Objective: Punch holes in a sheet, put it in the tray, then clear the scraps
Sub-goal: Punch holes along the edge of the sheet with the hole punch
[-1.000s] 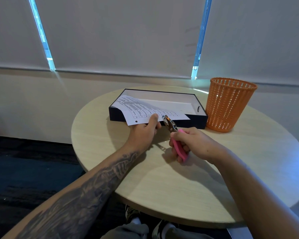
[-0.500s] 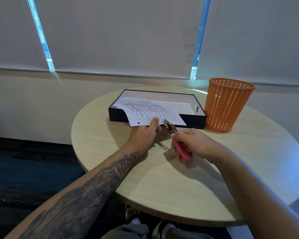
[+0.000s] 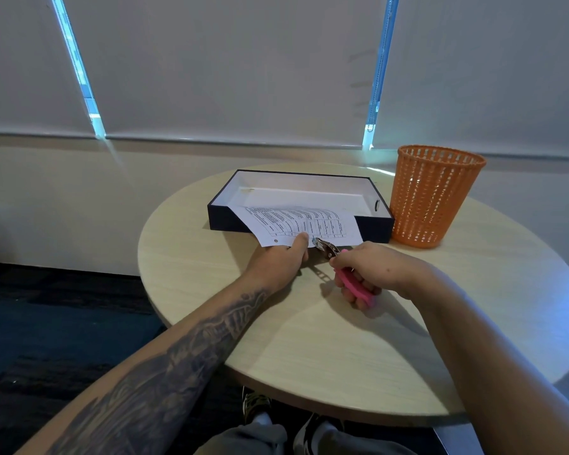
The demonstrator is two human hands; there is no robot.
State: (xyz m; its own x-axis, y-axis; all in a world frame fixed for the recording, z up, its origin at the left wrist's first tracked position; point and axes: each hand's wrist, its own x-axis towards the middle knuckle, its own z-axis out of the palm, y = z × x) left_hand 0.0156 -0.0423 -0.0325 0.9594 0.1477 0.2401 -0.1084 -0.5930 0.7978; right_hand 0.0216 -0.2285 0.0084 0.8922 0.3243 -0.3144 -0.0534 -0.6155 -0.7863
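— Where is the sheet [image 3: 306, 221] just now?
— Slanted across the tray's near wall, its far part over the tray [image 3: 218, 219] and its near edge out on this side, above the table [image 3: 342, 349]. One punched hole [image 3: 275, 240] shows by the near left corner.
— And the hands?
— The left hand [image 3: 278, 261] pinches that near edge, thumb on top and fingers curled underneath. Just to its right, the right hand [image 3: 372, 267] is wrapped round the pink handles of the hole punch [image 3: 328, 248], whose metal head meets the same edge right beside the left thumb. Whether the paper sits inside the punch's mouth I cannot tell.
— What about room to move?
— The orange basket [image 3: 431, 198] stands just right of the tray, close against its near right corner. Behind the sheet the tray's white floor shows. On the near side of the tray the round tabletop runs wide to its curved edge, with both forearms reaching in over it
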